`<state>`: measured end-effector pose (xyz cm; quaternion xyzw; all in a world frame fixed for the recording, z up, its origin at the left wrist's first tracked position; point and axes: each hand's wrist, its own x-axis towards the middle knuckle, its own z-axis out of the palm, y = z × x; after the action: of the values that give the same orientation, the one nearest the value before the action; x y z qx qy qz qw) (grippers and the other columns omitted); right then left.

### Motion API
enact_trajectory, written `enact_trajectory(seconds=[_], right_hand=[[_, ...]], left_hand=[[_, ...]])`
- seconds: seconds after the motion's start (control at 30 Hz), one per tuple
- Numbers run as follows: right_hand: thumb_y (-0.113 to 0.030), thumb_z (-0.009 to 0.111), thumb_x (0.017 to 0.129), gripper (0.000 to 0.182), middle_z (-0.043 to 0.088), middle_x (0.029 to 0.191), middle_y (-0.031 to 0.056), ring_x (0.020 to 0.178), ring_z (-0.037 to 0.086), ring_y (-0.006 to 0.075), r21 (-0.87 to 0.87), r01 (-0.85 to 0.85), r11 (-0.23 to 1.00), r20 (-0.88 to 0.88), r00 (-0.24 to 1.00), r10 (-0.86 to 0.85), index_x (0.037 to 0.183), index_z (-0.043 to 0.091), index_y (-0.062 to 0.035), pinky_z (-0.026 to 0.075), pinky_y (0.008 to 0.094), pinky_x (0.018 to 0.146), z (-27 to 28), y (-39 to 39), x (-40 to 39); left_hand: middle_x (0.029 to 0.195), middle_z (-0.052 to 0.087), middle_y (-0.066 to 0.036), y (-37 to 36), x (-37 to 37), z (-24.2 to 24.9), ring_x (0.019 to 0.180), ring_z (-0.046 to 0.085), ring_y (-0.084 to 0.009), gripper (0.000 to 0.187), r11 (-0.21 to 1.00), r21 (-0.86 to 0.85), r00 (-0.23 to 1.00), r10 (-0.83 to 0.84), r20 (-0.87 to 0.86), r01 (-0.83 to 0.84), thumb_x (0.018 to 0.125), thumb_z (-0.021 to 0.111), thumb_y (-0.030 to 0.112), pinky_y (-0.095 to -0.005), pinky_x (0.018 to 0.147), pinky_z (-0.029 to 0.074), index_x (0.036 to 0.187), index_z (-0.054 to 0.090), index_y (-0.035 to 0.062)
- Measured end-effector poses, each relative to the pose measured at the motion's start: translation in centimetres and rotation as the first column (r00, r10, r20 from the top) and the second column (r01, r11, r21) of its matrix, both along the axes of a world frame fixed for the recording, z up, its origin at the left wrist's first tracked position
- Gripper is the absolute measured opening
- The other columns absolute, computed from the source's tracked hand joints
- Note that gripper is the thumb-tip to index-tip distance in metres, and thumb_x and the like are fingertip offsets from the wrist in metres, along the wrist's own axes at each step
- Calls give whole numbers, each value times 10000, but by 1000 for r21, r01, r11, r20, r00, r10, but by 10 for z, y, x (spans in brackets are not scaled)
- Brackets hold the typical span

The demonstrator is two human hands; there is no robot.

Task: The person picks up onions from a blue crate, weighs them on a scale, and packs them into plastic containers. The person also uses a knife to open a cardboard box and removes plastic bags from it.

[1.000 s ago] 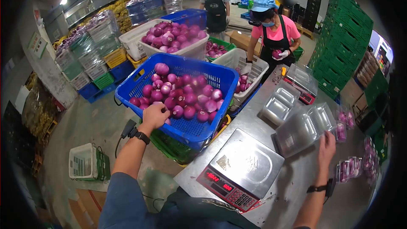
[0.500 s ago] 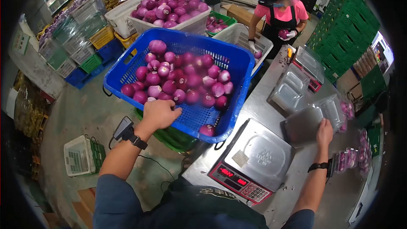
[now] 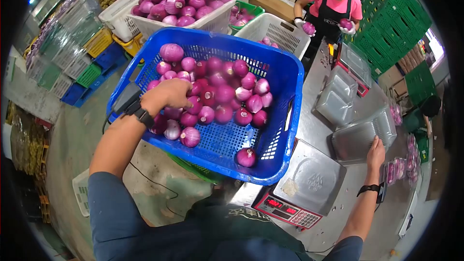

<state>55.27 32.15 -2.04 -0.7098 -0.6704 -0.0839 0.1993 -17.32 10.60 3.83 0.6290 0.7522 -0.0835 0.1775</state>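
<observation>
Purple onions (image 3: 205, 114) lie loose in a large blue plastic crate (image 3: 159, 36), heaped mostly toward its far and left sides. My left hand (image 3: 169, 94) is over the onions at the crate's left, back of the hand up and fingers bent down among them. The fingertips are hidden, so whether an onion is in its grasp does not show. At the right, my right hand (image 3: 376, 154) grips the near edge of a stack of clear plastic trays (image 3: 355, 141) on the steel table. Beside the crate stands a digital scale (image 3: 309, 176) with lit red digits and a bare pan.
Another tray stack (image 3: 335, 99) and a second scale (image 3: 355, 65) sit farther along the steel table (image 3: 309, 116). Packed onions (image 3: 397, 170) lie at the right. Across the table a person (image 3: 333, 7) in white gloves holds an onion in each hand. A white crate of onions (image 3: 212, 15) stands behind.
My left hand has moved from the crate's near rim up and left over the onions. A couple of onions now lie nearer the near-left wall. The other person has lifted an onion from the white crate.
</observation>
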Motion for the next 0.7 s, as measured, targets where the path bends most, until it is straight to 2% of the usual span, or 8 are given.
enact_trajectory(seconds=[0.27,0.37,0.4,0.5,0.57,0.6,0.67,0.7], right_hand=[[-451,455,1109,515,702,845,148,796,660,294,79,158,984,-200,970,-139,1000,681,0,492,417,756,5,14,20],[-318,474,1121,427,662,861,82,804,606,196,336,161,928,-585,808,71,875,625,-2,489,345,750,45,-24,-15],[-318,474,1121,427,662,861,82,804,606,196,321,168,932,-579,814,52,875,625,-2,489,345,750,41,-48,-32],[-145,481,1080,283,638,856,116,806,608,238,286,-287,914,-274,889,365,875,609,2,501,363,765,17,-135,-77],[-39,520,1002,165,619,831,152,783,614,315,185,-502,845,-178,828,531,868,611,-5,511,402,757,-22,-199,-103],[-68,597,971,122,635,838,166,784,625,355,66,-539,840,-174,822,542,863,628,-20,512,432,740,-32,-226,-118],[-106,664,946,110,647,841,164,778,629,367,-205,-585,785,-102,810,577,873,638,-28,510,454,718,-27,-262,-152],[-106,664,946,110,647,841,164,778,629,367,-202,-564,801,-102,825,556,873,638,-28,510,454,718,-24,-270,-159]], left_hand=[[1379,570,-265,42,-20,-132,1181,643,-462,751,982,-189,1000,-17,-9,14,702,925,358,-500,996,552,1296,577,60],[1372,553,-290,39,-16,-156,1166,650,-456,858,986,-151,996,65,-57,-73,635,961,298,-496,999,558,1318,500,62],[1323,580,-300,38,-17,-153,1159,645,-466,835,992,-112,998,51,-44,-56,624,954,273,-497,993,555,1304,521,56],[1219,638,-278,44,-31,-142,1143,668,-428,837,991,-132,996,36,78,-26,610,930,184,-473,950,567,1332,528,51],[1093,678,-181,46,-43,-146,1075,692,-338,808,1000,-7,908,19,418,-18,615,867,64,-416,875,576,1353,538,66],[1093,678,-181,49,-38,-131,1075,692,-338,808,1000,-1,908,4,419,-4,615,867,64,-416,875,576,1353,538,66],[1075,650,-101,51,-21,-80,1036,668,-241,834,937,-272,592,349,726,-219,586,808,-31,-357,828,566,1364,536,93],[1105,618,-89,50,-16,-73,1034,646,-202,840,970,-122,564,221,796,-208,577,788,-65,-339,821,562,1359,534,111]])
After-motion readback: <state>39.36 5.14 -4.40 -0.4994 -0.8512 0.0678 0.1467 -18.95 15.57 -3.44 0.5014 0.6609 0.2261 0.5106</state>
